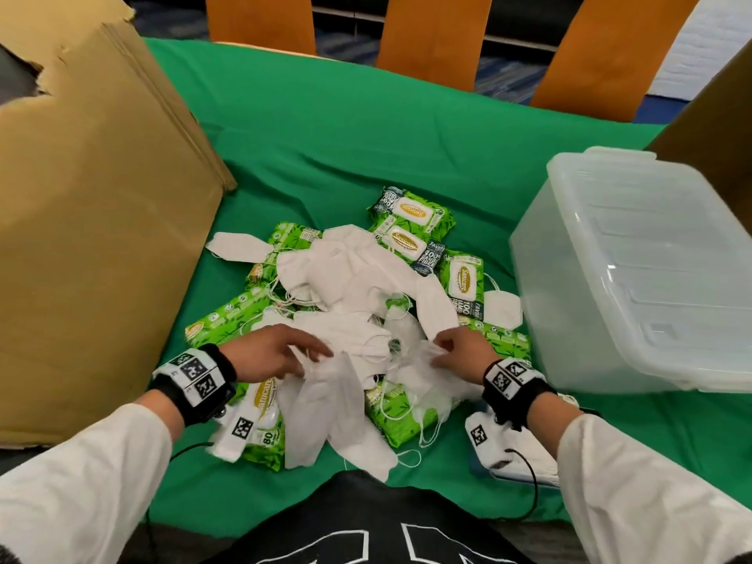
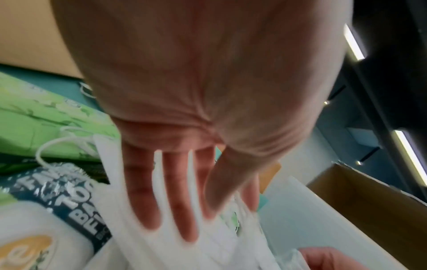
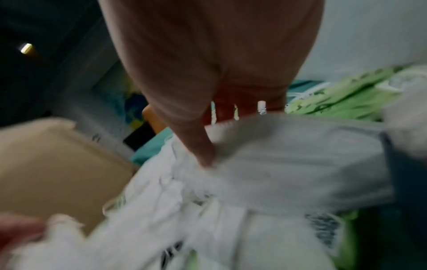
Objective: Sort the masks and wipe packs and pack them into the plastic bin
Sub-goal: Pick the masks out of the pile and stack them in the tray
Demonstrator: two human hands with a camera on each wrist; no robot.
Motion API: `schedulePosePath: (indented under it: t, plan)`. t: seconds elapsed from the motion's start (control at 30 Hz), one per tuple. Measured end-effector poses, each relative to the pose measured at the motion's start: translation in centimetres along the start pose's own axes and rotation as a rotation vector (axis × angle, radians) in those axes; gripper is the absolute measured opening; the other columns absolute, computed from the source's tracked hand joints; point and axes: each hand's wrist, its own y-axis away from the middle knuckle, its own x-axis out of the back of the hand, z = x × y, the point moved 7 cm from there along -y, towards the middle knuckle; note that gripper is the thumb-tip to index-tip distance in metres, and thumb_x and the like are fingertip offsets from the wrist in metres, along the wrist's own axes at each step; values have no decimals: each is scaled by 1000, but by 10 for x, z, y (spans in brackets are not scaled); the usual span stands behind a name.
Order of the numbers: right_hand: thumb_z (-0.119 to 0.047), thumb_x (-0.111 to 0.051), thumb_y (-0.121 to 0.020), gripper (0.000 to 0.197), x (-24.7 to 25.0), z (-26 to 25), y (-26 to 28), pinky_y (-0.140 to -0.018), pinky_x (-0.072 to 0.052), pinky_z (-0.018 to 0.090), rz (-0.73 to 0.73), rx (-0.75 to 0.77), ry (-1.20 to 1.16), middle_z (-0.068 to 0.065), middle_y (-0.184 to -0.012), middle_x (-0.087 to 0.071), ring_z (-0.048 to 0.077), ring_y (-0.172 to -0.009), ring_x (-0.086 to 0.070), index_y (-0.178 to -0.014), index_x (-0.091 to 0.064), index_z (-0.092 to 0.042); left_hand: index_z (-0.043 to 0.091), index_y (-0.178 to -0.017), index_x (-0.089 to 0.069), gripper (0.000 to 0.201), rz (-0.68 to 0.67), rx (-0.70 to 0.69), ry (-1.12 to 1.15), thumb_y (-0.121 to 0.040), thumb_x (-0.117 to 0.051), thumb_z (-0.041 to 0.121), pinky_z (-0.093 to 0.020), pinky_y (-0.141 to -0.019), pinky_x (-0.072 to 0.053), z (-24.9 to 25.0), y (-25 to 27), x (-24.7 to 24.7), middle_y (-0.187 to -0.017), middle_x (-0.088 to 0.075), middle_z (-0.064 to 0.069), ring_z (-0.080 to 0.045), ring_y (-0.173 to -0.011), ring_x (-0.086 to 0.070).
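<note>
Head view, left hand [image 1: 268,352] flat on white masks [image 1: 350,287], right hand [image 1: 464,352] pinching one, eight-odd green wipe packs [image 1: 411,211] visible, one plastic bin [image 1: 635,270] at three o'clock.

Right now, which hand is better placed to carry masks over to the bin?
Right, probably. The right hand already pinches a mask in the pile, and the plastic bin sits on its side of the table. The left hand lies with fingers straight on the masks, farther from the bin.

A green-clothed table [image 1: 366,136] carries a central heap of white masks [image 1: 350,278] and green wipe packs [image 1: 411,211], cardboard [image 1: 93,238] at nine o'clock, a lidded plastic bin [image 1: 635,270] at three.
</note>
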Motion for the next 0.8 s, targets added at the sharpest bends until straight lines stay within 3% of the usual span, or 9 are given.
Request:
schedulePosePath:
  t: [0.1, 0.17, 0.23, 0.33, 0.47, 0.53, 0.6, 0.7, 0.8]
  plan:
    - [-20, -78, -85, 12, 27, 1, -1, -62, -39, 30, 254, 33, -359, 1, -74, -67, 19, -70, -56, -77, -69, -18, 35, -107, -67, 39, 381, 42, 128, -88, -64, 0, -36, -67, -54, -9, 2, 28, -100, -72, 3, -22, -78, -74]
    - [-18, -78, -86, 7, 35, 5, -2, -68, -46, 33, 372, 0, -557, 2, -80, -71, 21, -73, -60, -83, -71, -17, 31, -92, -59, 19, 531, 191, -161, -86, -74, 22, -34, -63, -54, -18, 5, 45, -86, -71, -1, -20, -68, -70]
    - [-15, -76, -87, 5, 40, 8, -4, -74, -52, 36, 446, -58, -746, 4, -85, -73, 22, -76, -63, -86, -71, -16, 23, -82, -62, 26, 311, 407, -521, -82, -76, 45, -33, -64, -57, -31, 4, 37, -76, -72, -1, -17, -65, -69]
    - [-10, -75, -88, 7, 49, 5, -7, -75, -54, 39, 543, -78, -985, 5, -85, -71, 21, -75, -61, -85, -70, -14, 16, -70, -60, 46, -42, 528, -610, -77, -76, 59, -33, -65, -59, -44, 3, -5, -68, -67, 0, -18, -59, -65]
    - [-3, -70, -91, 11, 59, -7, -18, -76, -57, 35, 500, -88, -1124, 2, -86, -72, 20, -77, -67, -88, -69, -13, 20, -80, -56, 36, -6, 428, -773, -83, -71, 53, -28, -65, -41, -43, -5, -24, -95, -67, -2, -21, -90, -64]
    - [-3, -68, -91, 15, 59, -10, -28, -80, -59, 40, 394, -94, -996, 4, -93, -73, 28, -88, -71, -93, -68, -18, 18, -75, -59, 27, 26, 376, -581, -83, -73, 40, -27, -59, -41, -43, -8, -20, -82, -68, -3, -19, -78, -66]
    - [-9, -70, -89, 22, 57, -9, -38, -83, -54, 37, 286, -103, -630, 5, -102, -68, 30, -97, -67, -108, -65, -19, 14, -69, -58, 26, 134, 279, -255, -82, -76, 26, -26, -55, -46, -33, -8, -4, -66, -62, -2, -15, -59, -61]
    - [-24, -74, -85, 53, 55, -11, -46, -95, -45, 38, 340, -112, -153, 9, -126, -59, 29, -114, -55, -134, -54, -19, 11, -74, -61, 18, 369, 120, 218, -89, -72, 10, -28, -56, -48, -7, -1, 33, -66, -60, 0, -14, -60, -56]
    - [-25, -71, -89, 42, 51, -45, -53, -98, -45, 39, 381, 35, -99, 7, -129, -59, 30, -119, -55, -129, -59, -20, 16, -71, -61, 26, 553, 9, 498, -92, -65, 1, -27, -58, -43, 14, 5, 66, -71, -58, -7, -18, -65, -53]
